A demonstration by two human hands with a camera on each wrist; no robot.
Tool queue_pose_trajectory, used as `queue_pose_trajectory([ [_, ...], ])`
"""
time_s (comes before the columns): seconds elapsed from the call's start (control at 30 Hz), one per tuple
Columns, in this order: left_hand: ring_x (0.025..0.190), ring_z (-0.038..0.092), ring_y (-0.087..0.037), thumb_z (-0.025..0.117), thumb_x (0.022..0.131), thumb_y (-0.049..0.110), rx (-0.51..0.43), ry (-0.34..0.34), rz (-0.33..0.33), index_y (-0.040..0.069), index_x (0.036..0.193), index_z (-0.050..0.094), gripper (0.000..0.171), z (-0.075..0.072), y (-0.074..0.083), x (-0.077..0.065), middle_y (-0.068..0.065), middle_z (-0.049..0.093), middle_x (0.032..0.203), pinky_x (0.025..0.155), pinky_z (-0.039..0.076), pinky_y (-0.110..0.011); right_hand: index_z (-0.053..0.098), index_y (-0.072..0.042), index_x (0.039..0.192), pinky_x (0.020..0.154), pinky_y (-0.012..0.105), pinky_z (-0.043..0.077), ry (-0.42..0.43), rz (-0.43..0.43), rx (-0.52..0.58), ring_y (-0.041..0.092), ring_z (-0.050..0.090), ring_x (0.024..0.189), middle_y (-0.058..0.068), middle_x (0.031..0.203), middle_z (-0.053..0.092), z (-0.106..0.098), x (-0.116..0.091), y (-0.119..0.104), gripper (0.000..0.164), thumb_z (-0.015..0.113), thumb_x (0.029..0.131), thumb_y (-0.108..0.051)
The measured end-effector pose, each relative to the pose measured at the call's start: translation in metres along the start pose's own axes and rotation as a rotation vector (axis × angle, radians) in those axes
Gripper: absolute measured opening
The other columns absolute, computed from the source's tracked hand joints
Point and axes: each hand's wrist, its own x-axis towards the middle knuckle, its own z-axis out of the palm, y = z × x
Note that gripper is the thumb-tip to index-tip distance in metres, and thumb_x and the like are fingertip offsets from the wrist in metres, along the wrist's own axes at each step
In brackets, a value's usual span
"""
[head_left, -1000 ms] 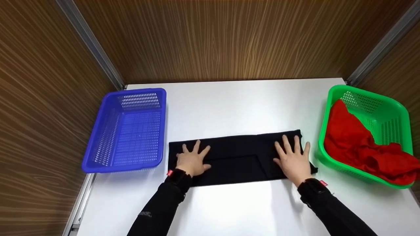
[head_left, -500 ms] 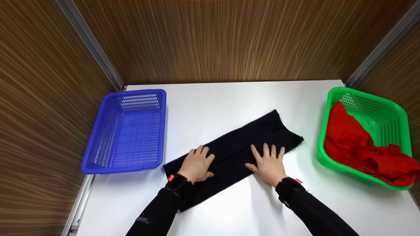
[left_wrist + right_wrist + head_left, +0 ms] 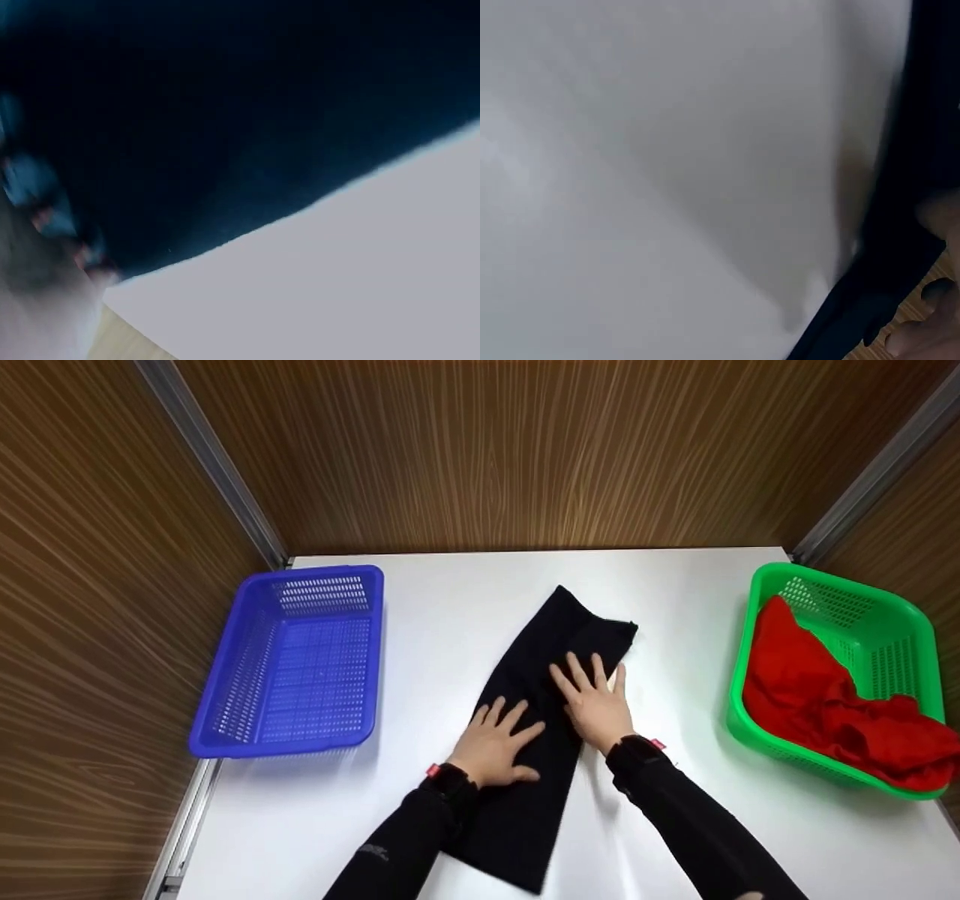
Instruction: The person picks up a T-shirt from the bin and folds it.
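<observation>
Black oblong cloth [image 3: 555, 750] looks light, limp; left hand [image 3: 493, 746] and right hand [image 3: 596, 709] spread on it (no grip); I'd hold both ends.

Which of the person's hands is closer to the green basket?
Right. The right hand is spread over the black cloth, to the left of the green basket; the left hand is farther left, over the same cloth.

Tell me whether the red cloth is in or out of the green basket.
Mostly in: the red cloth lies crumpled inside the green basket, one end out over the near right corner.
</observation>
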Motion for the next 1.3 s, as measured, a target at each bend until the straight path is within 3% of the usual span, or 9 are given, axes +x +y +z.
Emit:
queue_pose_trajectory([
  [0.1,0.151,0.025,-0.045,0.048,0.089,0.079,-0.003,0.045,-0.138,0.037,0.159,0.035,0.082,0.004,0.011,0.013,-0.008,0.026,0.168,0.12,0.029,-0.057,0.052,-0.009,0.149,0.111,0.075,0.027,0.045,0.024,0.052,0.05,0.04,0.142,0.02,0.153,0.048,-0.009,-0.002,-0.012,0.058,0.071,0.094,-0.019],
  [0.23,0.15,0.024,-0.051,0.039,0.092,0.079,0.0,0.064,-0.363,0.035,0.161,0.031,0.082,0.007,0.017,0.03,-0.011,0.027,0.168,0.12,0.026,-0.058,0.06,0.0,0.138,0.109,0.068,0.037,0.09,-0.084,0.16,0.049,0.05,0.133,0.024,0.14,0.059,-0.011,-0.02,-0.025,0.046,0.069,0.094,-0.013],
  [0.4,0.151,0.013,-0.054,0.04,0.098,0.072,-0.116,0.074,-0.507,0.03,0.164,0.021,0.081,0.008,0.008,0.042,-0.015,0.019,0.169,0.123,0.016,-0.06,0.055,-0.002,0.144,0.111,0.066,0.036,-0.06,-0.253,0.265,0.048,0.043,0.141,0.023,0.151,0.05,0.002,-0.058,-0.033,0.052,0.065,0.1,-0.027],
  [0.57,0.156,0.009,-0.041,0.053,0.099,0.057,-0.246,0.144,-0.249,0.023,0.165,0.019,0.081,0.008,-0.004,0.04,-0.008,0.015,0.171,0.126,0.01,-0.053,0.047,-0.005,0.152,0.115,0.066,0.03,-0.062,-0.146,0.164,0.048,0.035,0.146,0.025,0.158,0.039,0.012,-0.073,-0.031,0.061,0.06,0.102,-0.037],
  [0.73,0.156,0.016,-0.035,0.058,0.097,0.055,-0.147,0.213,0.04,0.016,0.154,0.043,0.07,0.008,0.01,0.029,-0.013,0.028,0.166,0.125,0.018,-0.052,0.05,0.0,0.148,0.114,0.063,0.033,0.018,0.007,0.032,0.053,0.041,0.139,0.032,0.151,0.044,0.015,-0.068,-0.027,0.059,0.061,0.101,-0.034],
  [0.87,0.151,0.03,-0.037,0.06,0.095,0.059,-0.075,0.208,0.034,0.018,0.144,0.054,0.064,0.008,0.019,0.014,-0.012,0.043,0.153,0.12,0.027,-0.058,0.046,-0.002,0.152,0.117,0.064,0.029,-0.051,-0.021,0.115,0.054,0.032,0.144,0.032,0.156,0.036,0.016,-0.063,-0.023,0.061,0.059,0.103,-0.037],
  [1.03,0.148,0.034,-0.041,0.048,0.094,0.073,0.025,0.091,-0.018,0.02,0.152,0.048,0.079,0.004,0.011,-0.017,-0.011,0.043,0.157,0.115,0.029,-0.066,0.047,-0.011,0.153,0.118,0.069,0.018,-0.091,-0.143,0.254,0.05,0.022,0.15,0.021,0.164,0.031,0.011,-0.071,-0.014,0.064,0.062,0.1,-0.043],
  [1.17,0.151,0.026,-0.044,0.055,0.091,0.071,0.107,0.087,0.075,0.016,0.147,0.054,0.078,0.003,0.002,-0.037,-0.01,0.044,0.157,0.118,0.024,-0.064,0.053,-0.012,0.148,0.116,0.071,0.019,-0.119,-0.306,0.308,0.049,0.024,0.15,0.017,0.161,0.038,0.006,-0.082,-0.009,0.069,0.068,0.093,-0.05],
  [1.3,0.133,0.051,-0.032,0.064,0.096,0.044,0.236,0.221,0.206,0.018,0.119,0.068,0.035,0.003,-0.003,-0.042,-0.004,0.061,0.131,0.107,0.042,-0.049,0.058,-0.012,0.14,0.114,0.067,0.031,-0.113,-0.367,0.275,0.044,0.034,0.147,0.014,0.153,0.046,0.004,-0.087,-0.008,0.058,0.071,0.093,-0.044],
])
